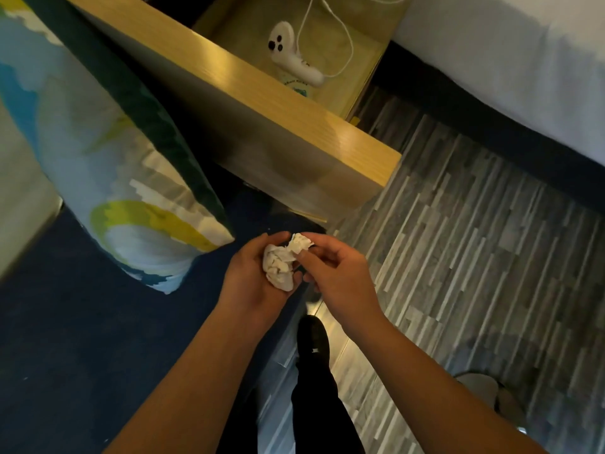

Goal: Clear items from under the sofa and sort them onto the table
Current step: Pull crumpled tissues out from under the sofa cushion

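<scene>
Dim, warm indoor light, overall underexposed. Brightest area is the white bed (510, 57) at top right, nearly blown out with little detail. Soft glare streak along the wooden tabletop (229, 77) edge and a small sheen on the striped floor (458, 231) near the shoe (312, 335). Deep shadow under the tabletop and over the dark blue carpet (65, 355), detail lost there. Wide-angle distortion: straight edges tilt and bend toward the frame borders. Slight motion blur and softness throughout; the cushion (108, 178) pattern is smeared, the lower right corner is murky.
</scene>
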